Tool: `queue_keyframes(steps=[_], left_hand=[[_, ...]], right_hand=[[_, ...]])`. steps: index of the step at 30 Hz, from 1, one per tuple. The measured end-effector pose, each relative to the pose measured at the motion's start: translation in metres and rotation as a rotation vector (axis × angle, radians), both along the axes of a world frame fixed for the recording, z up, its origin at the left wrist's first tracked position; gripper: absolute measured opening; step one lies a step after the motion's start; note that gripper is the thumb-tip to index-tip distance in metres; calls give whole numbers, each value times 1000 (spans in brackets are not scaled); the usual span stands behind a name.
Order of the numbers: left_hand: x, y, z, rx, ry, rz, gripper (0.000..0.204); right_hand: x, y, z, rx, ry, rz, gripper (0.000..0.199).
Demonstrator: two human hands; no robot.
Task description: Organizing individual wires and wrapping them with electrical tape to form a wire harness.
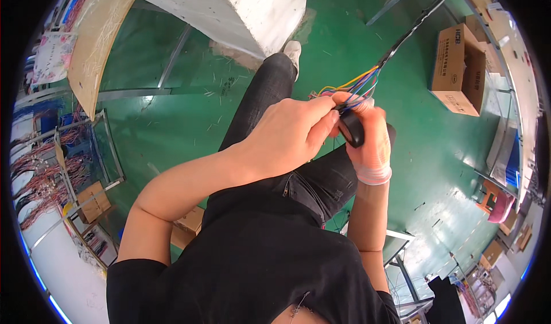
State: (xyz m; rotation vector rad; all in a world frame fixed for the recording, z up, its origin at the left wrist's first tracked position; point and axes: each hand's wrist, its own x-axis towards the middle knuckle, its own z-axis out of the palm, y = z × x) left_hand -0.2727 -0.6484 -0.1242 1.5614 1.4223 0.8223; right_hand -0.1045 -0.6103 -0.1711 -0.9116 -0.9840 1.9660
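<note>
A wire harness runs down from the upper right: its upper length is a black-wrapped cable (pixel 408 33), and below that loose blue, yellow, red and white wires (pixel 363 86) fan out. At their lower end my bare left hand (pixel 287 130) pinches the bundle between thumb and fingers. My right hand (pixel 374 136), in a thin pinkish-white glove, closes around a roll of black tape (pixel 352 129) right beside the left fingertips. Its fingers also meet the wires from behind. The exact spot where tape and wires touch is hidden by my fingers.
A white pillar (pixel 270 8) stands ahead of my foot. An open cardboard box (pixel 456 74) sits on the green floor at right, near a long bench (pixel 511 43). On the left are a wooden board (pixel 103 43) and racks hung with red wire bundles (pixel 43 178).
</note>
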Motion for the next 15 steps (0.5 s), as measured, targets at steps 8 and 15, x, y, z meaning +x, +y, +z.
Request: queue_keyframes(steps=[8,15], left_hand=[[-5,0,-8,101,197,-12,16],[11,-9,-11,222,375,-1,14]], right_hand=[[4,-22,20,347,-466,-206,26],[-27,-4,68,880,-1053,-427,20]])
